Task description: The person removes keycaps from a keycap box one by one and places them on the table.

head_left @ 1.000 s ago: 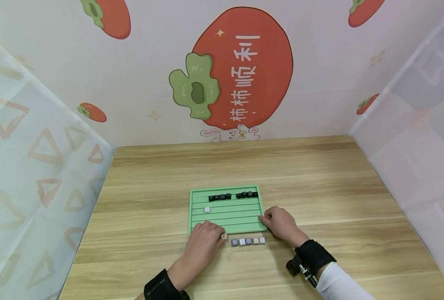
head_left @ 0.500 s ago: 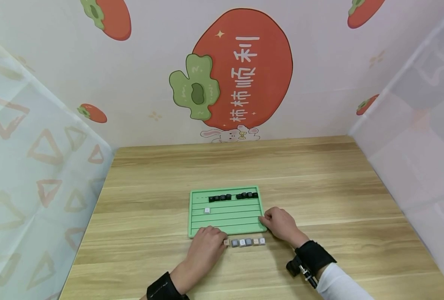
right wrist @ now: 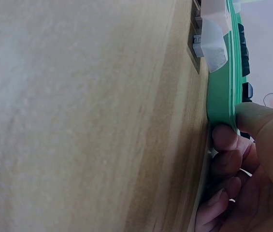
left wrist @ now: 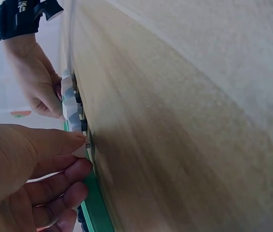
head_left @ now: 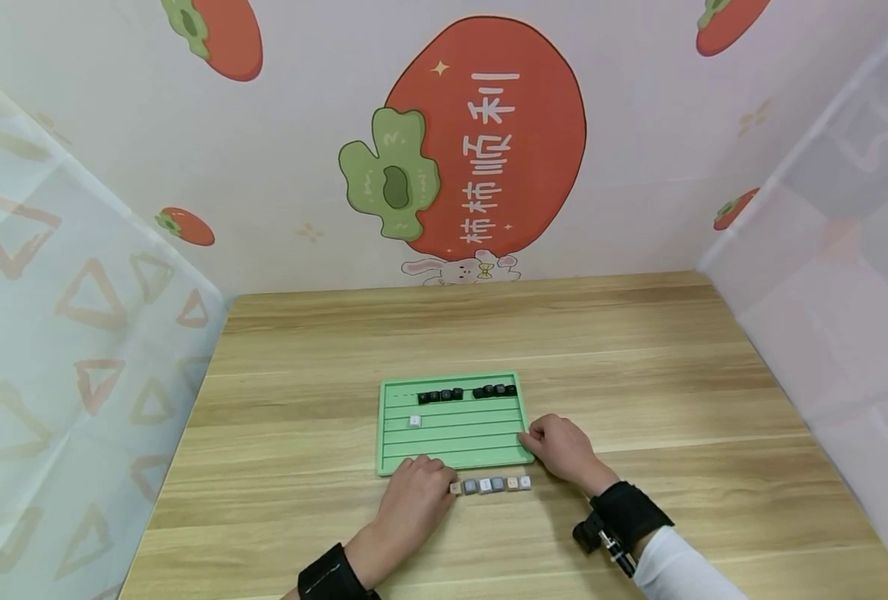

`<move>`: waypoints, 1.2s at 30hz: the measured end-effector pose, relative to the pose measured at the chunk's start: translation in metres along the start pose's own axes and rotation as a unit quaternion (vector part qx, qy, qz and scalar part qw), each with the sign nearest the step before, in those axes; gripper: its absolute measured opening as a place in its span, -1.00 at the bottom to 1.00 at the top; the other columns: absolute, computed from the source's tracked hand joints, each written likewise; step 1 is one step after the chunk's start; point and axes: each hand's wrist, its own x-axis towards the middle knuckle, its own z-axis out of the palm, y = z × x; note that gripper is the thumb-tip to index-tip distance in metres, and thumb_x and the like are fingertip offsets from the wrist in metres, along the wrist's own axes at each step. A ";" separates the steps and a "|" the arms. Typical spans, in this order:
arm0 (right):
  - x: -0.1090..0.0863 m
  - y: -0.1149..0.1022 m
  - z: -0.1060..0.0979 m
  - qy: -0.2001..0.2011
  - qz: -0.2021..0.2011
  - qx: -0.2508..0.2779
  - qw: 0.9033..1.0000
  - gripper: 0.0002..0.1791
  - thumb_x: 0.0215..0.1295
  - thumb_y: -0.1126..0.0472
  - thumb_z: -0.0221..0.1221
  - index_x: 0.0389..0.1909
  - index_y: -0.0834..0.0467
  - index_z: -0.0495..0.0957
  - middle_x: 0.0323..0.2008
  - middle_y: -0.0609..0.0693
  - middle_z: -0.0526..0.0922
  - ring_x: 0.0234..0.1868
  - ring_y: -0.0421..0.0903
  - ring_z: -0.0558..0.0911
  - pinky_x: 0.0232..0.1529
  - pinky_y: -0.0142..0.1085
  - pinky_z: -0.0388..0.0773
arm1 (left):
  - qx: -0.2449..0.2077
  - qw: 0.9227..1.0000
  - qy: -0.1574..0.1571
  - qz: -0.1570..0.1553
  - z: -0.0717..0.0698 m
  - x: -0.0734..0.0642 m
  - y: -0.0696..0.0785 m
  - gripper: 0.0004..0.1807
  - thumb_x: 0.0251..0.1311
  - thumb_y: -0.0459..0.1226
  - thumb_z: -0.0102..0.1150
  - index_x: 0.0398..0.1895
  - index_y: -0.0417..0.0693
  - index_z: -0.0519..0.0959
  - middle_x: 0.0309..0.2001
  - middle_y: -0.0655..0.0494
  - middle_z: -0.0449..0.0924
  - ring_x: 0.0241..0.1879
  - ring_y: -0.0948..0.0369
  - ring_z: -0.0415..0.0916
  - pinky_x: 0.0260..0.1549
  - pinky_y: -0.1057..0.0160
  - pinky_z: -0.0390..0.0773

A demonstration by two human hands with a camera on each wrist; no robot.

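Pinching a beige keycap (head_left: 455, 488) at six o'clock of the green tray (head_left: 459, 454), the left hand (head_left: 417, 493) has its fingers clamped on it; the right hand's (head_left: 564, 447) fingers grip the tray's corner at four o'clock. Black keycaps (head_left: 446, 395), eleven to two, and a white keycap (head_left: 415, 422), nine, sit inside; five more keycaps (head_left: 497, 484) line the counter (head_left: 639, 358) at five, so the work looks part done.
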 end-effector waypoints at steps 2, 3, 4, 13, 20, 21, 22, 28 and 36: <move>0.000 0.000 -0.001 0.000 -0.001 -0.001 1.000 -0.39 0.40 0.12 0.24 -0.78 -0.01 0.12 -0.75 -0.19 0.03 -0.67 -0.24 0.07 -0.52 -0.43 -0.03 | -0.001 1.000 -0.002 0.001 0.001 0.000 0.000 -0.95 0.07 -0.21 0.47 -0.43 0.08 0.75 -0.47 0.27 0.67 -0.47 0.33 0.45 -0.47 0.40 0.24; -0.001 -0.001 -0.001 0.001 -0.001 -0.001 1.000 -0.39 0.40 0.12 0.24 -0.78 -0.01 0.13 -0.75 -0.19 0.03 -0.67 -0.24 0.07 -0.52 -0.43 -0.03 | -0.001 1.000 -0.003 0.001 0.001 0.000 0.000 -0.95 0.07 -0.21 0.47 -0.44 0.08 0.75 -0.48 0.27 0.66 -0.47 0.33 0.44 -0.47 0.39 0.24; -0.001 -0.001 -0.001 0.001 -0.001 -0.001 1.000 -0.39 0.40 0.12 0.24 -0.78 -0.01 0.12 -0.75 -0.20 0.03 -0.67 -0.24 0.07 -0.52 -0.43 -0.03 | -0.002 1.000 -0.005 0.001 0.001 0.000 0.000 -0.95 0.07 -0.21 0.47 -0.44 0.08 0.75 -0.48 0.28 0.66 -0.48 0.33 0.43 -0.47 0.39 0.23; -0.002 -0.001 -0.002 0.001 0.000 0.001 1.000 -0.40 0.40 0.11 0.24 -0.78 -0.02 0.13 -0.75 -0.20 0.03 -0.67 -0.24 0.06 -0.52 -0.42 -0.04 | 0.002 1.000 -0.007 0.002 0.000 0.001 0.000 -0.95 0.07 -0.21 0.48 -0.43 0.10 0.75 -0.45 0.28 0.68 -0.46 0.33 0.48 -0.46 0.39 0.24; -0.002 -0.001 -0.002 0.003 -0.004 0.008 1.000 -0.39 0.40 0.13 0.25 -0.77 -0.01 0.12 -0.75 -0.20 0.02 -0.66 -0.23 0.07 -0.51 -0.42 -0.04 | 0.000 1.000 -0.002 -0.002 -0.001 0.001 0.001 -0.92 0.05 -0.21 0.50 -0.44 0.08 0.74 -0.47 0.28 0.67 -0.47 0.33 0.50 -0.46 0.38 0.25; -0.002 -0.001 -0.002 0.003 -0.004 0.008 1.000 -0.39 0.40 0.13 0.25 -0.77 -0.01 0.12 -0.75 -0.20 0.02 -0.65 -0.23 0.07 -0.51 -0.42 -0.05 | 0.000 1.000 -0.002 -0.002 -0.001 0.001 0.001 -0.92 0.05 -0.21 0.50 -0.44 0.08 0.74 -0.48 0.27 0.66 -0.47 0.33 0.50 -0.47 0.38 0.24; -0.002 -0.001 -0.002 0.003 -0.004 0.008 1.000 -0.39 0.40 0.13 0.25 -0.77 -0.01 0.12 -0.75 -0.20 0.02 -0.65 -0.23 0.07 -0.51 -0.42 -0.04 | 0.000 1.000 -0.001 -0.002 -0.001 0.001 0.001 -0.92 0.05 -0.21 0.49 -0.44 0.08 0.74 -0.48 0.27 0.66 -0.47 0.33 0.50 -0.47 0.38 0.24; -0.002 -0.001 -0.003 0.005 -0.004 0.007 1.000 -0.39 0.40 0.13 0.25 -0.77 -0.01 0.12 -0.75 -0.20 0.02 -0.66 -0.23 0.08 -0.52 -0.43 -0.03 | 0.000 1.000 0.002 -0.002 -0.003 0.001 0.001 -0.92 0.04 -0.20 0.49 -0.41 0.08 0.74 -0.47 0.27 0.65 -0.46 0.32 0.51 -0.45 0.37 0.28; -0.001 0.000 -0.002 0.006 -0.007 0.007 1.000 -0.39 0.39 0.14 0.25 -0.77 -0.01 0.11 -0.74 -0.20 0.02 -0.66 -0.23 0.08 -0.52 -0.43 -0.03 | -0.001 1.000 0.019 0.000 -0.004 0.001 -0.003 -0.90 0.02 -0.17 0.51 -0.40 0.11 0.75 -0.43 0.28 0.70 -0.40 0.30 0.60 -0.39 0.33 0.39</move>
